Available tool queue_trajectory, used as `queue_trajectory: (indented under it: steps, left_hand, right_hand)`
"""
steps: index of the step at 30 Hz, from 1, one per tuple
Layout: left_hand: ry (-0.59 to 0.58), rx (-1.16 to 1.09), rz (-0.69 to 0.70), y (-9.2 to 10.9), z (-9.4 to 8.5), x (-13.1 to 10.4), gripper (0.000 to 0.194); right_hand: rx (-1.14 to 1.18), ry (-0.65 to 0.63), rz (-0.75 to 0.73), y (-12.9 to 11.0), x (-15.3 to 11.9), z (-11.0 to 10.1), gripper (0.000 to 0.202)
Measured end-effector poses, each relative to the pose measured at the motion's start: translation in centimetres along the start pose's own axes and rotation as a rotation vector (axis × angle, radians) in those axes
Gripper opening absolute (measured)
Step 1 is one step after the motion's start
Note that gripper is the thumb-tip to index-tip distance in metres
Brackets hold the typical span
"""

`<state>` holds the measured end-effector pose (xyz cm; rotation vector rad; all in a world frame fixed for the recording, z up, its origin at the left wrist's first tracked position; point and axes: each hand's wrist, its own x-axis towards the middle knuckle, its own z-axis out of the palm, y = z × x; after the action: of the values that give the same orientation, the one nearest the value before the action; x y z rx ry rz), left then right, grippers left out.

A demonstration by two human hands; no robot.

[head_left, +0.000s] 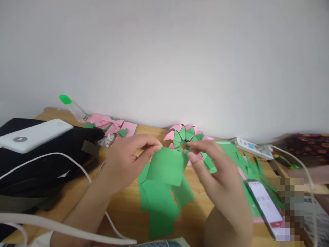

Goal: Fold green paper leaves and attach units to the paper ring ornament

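Note:
Between my two hands a green paper square [166,166] is held up over the wooden table. Thumb and fingers of my left hand [133,157] pinch its upper left corner. My right hand [216,168] pinches the upper right corner, which looks bent or folded there. Beneath it, several loose green paper pieces [161,209] lie overlapping on the table. Just behind my right hand rests a ring of folded pink and green paper [190,132], partly hidden by the fingers.
Folded pink and green papers [110,123] lie at the back left, near a green-capped bottle [74,106]. A white power bank [36,135] rests on a black bag [51,168]. At right are a phone [266,206], green paper strips [249,164], a power strip [253,147] and a person's arm [312,174].

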<state>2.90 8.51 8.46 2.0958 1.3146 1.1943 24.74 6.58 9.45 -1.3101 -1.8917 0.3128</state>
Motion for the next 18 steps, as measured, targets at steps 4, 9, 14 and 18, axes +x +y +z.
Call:
queue_trajectory:
  steps: [4,9,14,18]
  left_hand:
    - [-0.032,-0.139,-0.083,0.5,0.3,0.1,0.015]
    - [-0.043,-0.358,-0.230,0.4,1.0,0.5,0.012]
    - [-0.070,-0.606,-0.351,0.0,2.0,0.9,0.015]
    - [-0.188,-0.678,-0.420,-0.1,2.3,1.0,0.014]
  right_hand:
    - [0.124,-0.077,0.004,-0.7,0.3,0.8,0.016]
    - [0.261,-0.061,0.094,-0.3,0.3,0.6,0.020]
    - [0.405,-0.070,0.232,0.1,0.3,0.9,0.022]
    - [0.542,-0.054,0.333,0.5,0.7,1.6,0.014]
